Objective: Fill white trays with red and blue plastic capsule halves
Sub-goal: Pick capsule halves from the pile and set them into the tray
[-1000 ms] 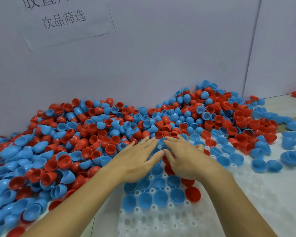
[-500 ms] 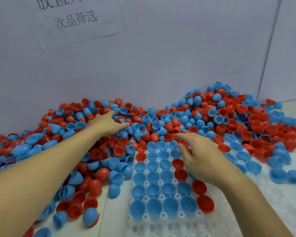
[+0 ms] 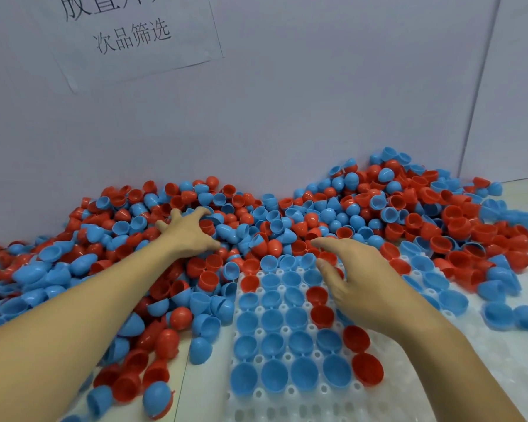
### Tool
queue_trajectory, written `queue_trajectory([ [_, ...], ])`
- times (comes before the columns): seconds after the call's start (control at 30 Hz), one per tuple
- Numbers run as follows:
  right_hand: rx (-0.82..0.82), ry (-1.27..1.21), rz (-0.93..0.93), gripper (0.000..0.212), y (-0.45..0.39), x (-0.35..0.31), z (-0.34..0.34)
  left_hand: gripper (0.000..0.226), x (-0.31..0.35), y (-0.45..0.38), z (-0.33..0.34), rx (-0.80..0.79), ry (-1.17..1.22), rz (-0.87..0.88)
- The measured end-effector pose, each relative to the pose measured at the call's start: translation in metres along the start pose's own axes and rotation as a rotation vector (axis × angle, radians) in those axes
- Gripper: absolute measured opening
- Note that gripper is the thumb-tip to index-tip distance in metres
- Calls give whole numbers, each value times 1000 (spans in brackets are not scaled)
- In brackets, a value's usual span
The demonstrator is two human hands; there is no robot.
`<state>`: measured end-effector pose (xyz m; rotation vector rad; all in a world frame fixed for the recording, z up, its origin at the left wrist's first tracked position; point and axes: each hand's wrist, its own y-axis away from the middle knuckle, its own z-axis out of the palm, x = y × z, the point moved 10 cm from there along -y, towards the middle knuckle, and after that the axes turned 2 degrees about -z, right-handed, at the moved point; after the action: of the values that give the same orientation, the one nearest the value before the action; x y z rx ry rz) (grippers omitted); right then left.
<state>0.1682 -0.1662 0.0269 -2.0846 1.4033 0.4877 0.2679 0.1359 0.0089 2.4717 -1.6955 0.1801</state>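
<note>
A big heap of red and blue capsule halves (image 3: 333, 214) lies along the wall. In front of it sits a white tray (image 3: 287, 403) whose cells hold mostly blue halves (image 3: 273, 342) and a column of red halves (image 3: 322, 316). My left hand (image 3: 189, 233) reaches into the heap at centre left, fingers spread and bent over the halves; whether it holds one is hidden. My right hand (image 3: 357, 284) hovers over the tray's far right part, fingers loosely curved, thumb near a red half.
A white wall (image 3: 287, 111) with a taped paper sign (image 3: 128, 35) stands right behind the heap. Loose blue halves (image 3: 506, 315) lie on a second white tray (image 3: 500, 360) at the right. More loose halves (image 3: 156, 397) lie at the lower left.
Both hands were together at the tray's far edge. My left hand then moved left and away into the heap; my right hand stayed over the tray.
</note>
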Motion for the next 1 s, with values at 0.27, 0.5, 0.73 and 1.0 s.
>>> queue_trajectory([
  [0.27,-3,-30,-10,42,1,0,-1,79,8,1,3,159,-33,-94],
  [0.5,30,-84,-23,41,0,0,-6,61,-20,0,-39,225,452,-29],
  [0.73,36,-121,-31,40,1,-3,-9,29,-48,7,-43,43,975,-224],
  [1.0,31,-139,-25,36,2,-4,-9,39,-23,42,-34,-105,1457,-350],
])
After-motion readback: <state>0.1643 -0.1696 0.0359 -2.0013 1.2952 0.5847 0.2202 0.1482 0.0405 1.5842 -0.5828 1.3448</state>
